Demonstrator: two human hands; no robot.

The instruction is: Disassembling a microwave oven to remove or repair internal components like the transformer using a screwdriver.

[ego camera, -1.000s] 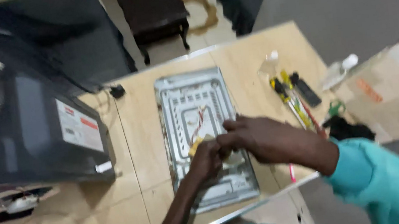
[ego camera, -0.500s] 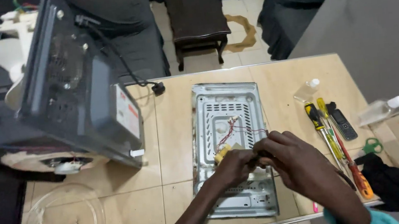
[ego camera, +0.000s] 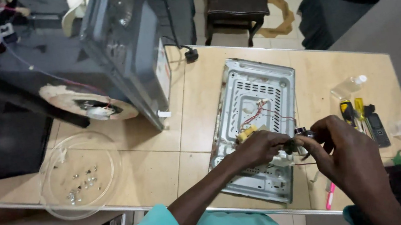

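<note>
Both my left hand (ego camera: 260, 147) and right hand (ego camera: 340, 147) pinch 1 small dark part (ego camera: 298, 139) between fingertips, just above the near end of the grey metal panel (ego camera: 259, 96).

Single head-worn view, looking steeply down over worktop (ego camera: 202, 127) near edge, close above hands (ego camera: 305, 146).

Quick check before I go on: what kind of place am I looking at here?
Probably a small appliance repair spot: an opened microwave oven on the wooden table, its metal panel with wires lying flat, screwdrivers at the side, and tiled floor with chairs beyond.
</note>
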